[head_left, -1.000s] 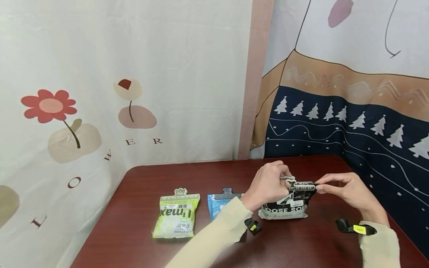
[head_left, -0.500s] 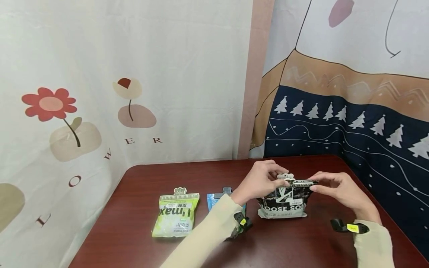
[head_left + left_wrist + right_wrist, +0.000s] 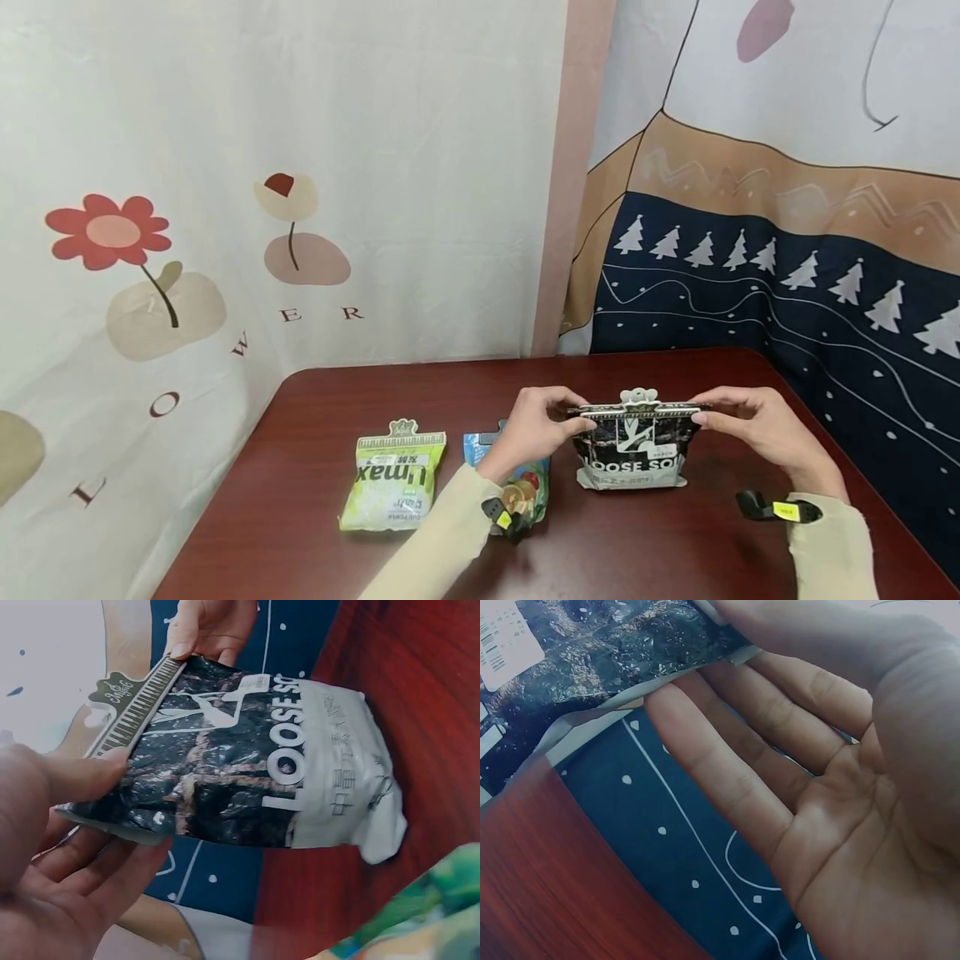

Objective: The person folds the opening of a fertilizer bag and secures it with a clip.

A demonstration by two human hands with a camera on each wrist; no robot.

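A black-and-white bag (image 3: 637, 457) lettered "LOOSE SO" stands upright on the table's right part, and its top edge carries a bag clip (image 3: 639, 399) with a piano-key pattern. In the left wrist view the same clip (image 3: 142, 709) lies along the whole top edge. My left hand (image 3: 536, 427) pinches the bag's top left corner, the thumb in front by the clip's end. At the opposite corner my right hand (image 3: 768, 429) pinches the bag top between thumb and fingers. The right wrist view shows my right palm (image 3: 855, 817) and the bag's underside edge.
A green "Umax" bag (image 3: 396, 487) with a crown-topped clip (image 3: 402, 429) lies left on the dark red table (image 3: 637, 550). Between it and the black bag lies a blue bag (image 3: 538, 479) with a dark clip, partly behind my left arm. Printed curtains hang behind the table.
My left hand has let go of the clip's middle handle and moved left to the bag's top left corner. The clip now shows fully. My right hand shifted slightly left, still at its corner.
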